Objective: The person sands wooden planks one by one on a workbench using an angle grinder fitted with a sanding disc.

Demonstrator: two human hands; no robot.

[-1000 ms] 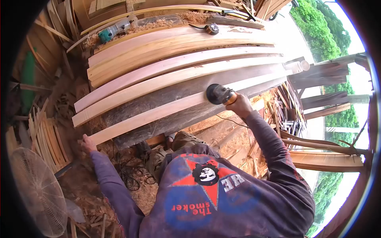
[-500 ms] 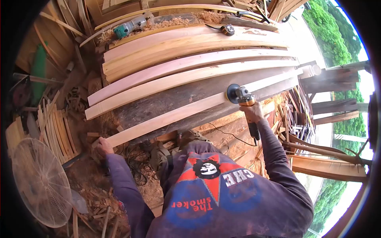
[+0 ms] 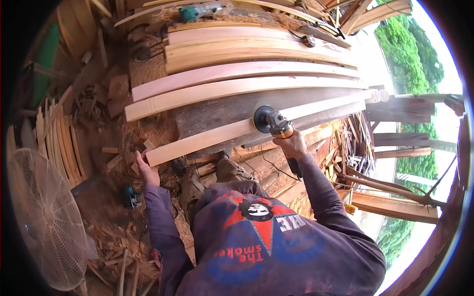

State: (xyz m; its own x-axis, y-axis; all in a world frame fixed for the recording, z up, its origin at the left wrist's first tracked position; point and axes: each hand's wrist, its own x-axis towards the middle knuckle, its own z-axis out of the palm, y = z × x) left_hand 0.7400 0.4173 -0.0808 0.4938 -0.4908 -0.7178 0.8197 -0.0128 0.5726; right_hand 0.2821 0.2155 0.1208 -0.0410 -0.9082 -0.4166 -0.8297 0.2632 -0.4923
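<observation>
One angle grinder (image 3: 279,127), fitted with one round, dark disc (image 3: 261,118), meets one long, smooth, pale wooden board (image 3: 200,141) along the near edge of the worktop (image 3: 212,112); the board's left end projects beyond the worktop's left edge. Right hand (image 3: 294,144): fingers wrapped around the grinder's body. Left hand (image 3: 149,171): at the board's left end, finger closure indeterminable. Beyond lie one pale plank (image 3: 227,89) and one pinkish plank (image 3: 237,72); near the far edge, one teal-ended power tool (image 3: 189,14).

Round mesh fan (image 3: 45,227) at left, teal-bodied power tool (image 3: 188,13), scattered wood offcuts (image 3: 112,255), green trees (image 3: 402,54)
</observation>
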